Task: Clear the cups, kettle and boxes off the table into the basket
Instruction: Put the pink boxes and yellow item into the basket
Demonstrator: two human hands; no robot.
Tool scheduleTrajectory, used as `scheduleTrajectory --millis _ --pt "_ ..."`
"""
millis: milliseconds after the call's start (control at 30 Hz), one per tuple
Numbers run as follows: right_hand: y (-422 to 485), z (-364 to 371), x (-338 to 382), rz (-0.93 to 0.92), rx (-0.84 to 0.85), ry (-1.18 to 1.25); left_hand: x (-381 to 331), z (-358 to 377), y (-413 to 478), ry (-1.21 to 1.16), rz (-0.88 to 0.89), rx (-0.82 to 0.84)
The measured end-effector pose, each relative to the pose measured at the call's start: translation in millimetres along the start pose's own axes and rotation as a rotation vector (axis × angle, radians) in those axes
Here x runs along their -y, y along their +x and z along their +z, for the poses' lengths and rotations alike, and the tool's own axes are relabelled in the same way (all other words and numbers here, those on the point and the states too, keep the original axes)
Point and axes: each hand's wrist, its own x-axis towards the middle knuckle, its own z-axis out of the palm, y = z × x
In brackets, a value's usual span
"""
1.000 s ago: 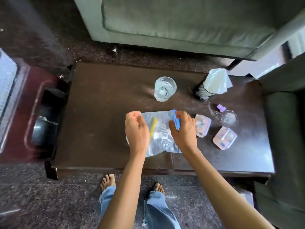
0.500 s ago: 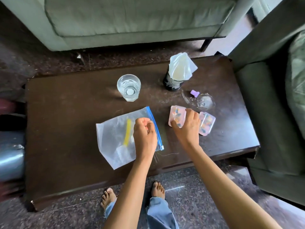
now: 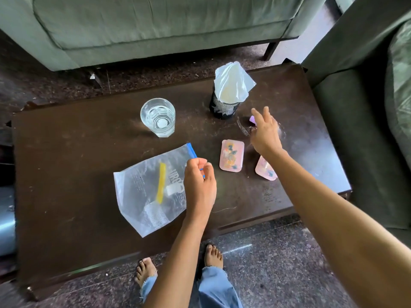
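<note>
A clear zip bag (image 3: 149, 192) with a blue seal and a yellow strip inside lies flat on the dark wooden table (image 3: 66, 174). My left hand (image 3: 200, 183) pinches the bag's blue top edge. My right hand (image 3: 264, 132) hovers with fingers spread over a clear lid with a purple knob (image 3: 252, 119), which it mostly hides. Two pink boxes lie near it: one (image 3: 231, 158) in full view, the other (image 3: 264, 171) partly under my right forearm. A glass of water (image 3: 158, 117) stands behind the bag.
A black mesh holder with a white plastic bag (image 3: 231, 90) stands at the table's far side. A green sofa (image 3: 155, 25) runs behind the table, an armchair (image 3: 367, 107) is at the right. A metal object (image 3: 6, 221) shows at the left edge. My bare feet are below the table's front edge.
My right hand left the pink boxes and moved up and right over the clear lid. The left hand keeps its pinch on the bag. The camera turned rightward.
</note>
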Motion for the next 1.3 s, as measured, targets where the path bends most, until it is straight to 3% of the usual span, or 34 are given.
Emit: scheduleTrajectory --millis 67,133,400,567,700,833,1067,1300 --pt "3 5 -3 0.0 0.121 -0.056 -1 1 1 -0.001 0.001 0.0" --pt "4 12 -6 -0.005 0.138 -0.07 -1 1 2 -0.009 -0.006 -0.006" --pt "-12 15 -2 0.038 -0.088 0.153 3 -18 9 -0.041 -0.017 -0.06" --pt "-49 1 38 -0.155 -0.259 0.382 1 -45 13 -0.046 -0.02 -0.106" --pt "-75 2 96 -0.321 -0.15 0.386 4 -87 18 -0.093 -0.005 -0.169" --pt "-100 20 175 -0.354 0.044 0.483 16 -146 30 -0.138 -0.02 -0.286" --pt "-131 53 337 -0.447 0.158 0.62 57 -280 45 -0.195 -0.071 -0.547" --pt "-159 89 489 -0.694 0.294 0.584 86 -398 52 -0.287 -0.102 -0.718"
